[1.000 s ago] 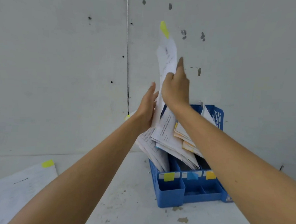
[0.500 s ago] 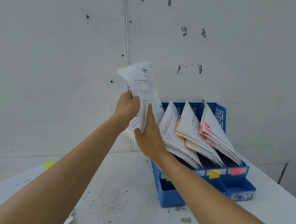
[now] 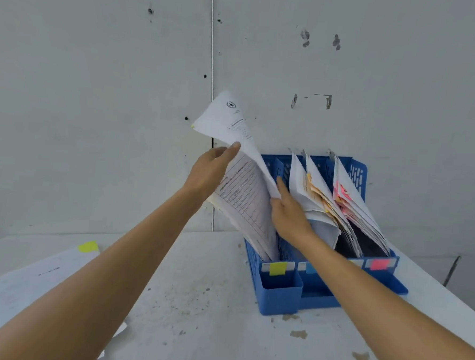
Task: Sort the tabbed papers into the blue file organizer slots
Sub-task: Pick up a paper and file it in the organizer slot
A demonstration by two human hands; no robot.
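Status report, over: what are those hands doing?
Left hand grips white printed sheet; right hand pinches its edge. Above leftmost slot, blue plastic file organizer. Papers already inside.

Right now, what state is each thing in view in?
blue file organizer: upright, slots holding leaning papers.
sheet: curled, over the blue file organizer's left end.
left hand: grips the sheet's upper part.
right hand: pinches the sheet's lower edge.
paper pile: flat on the table, yellow tab showing.
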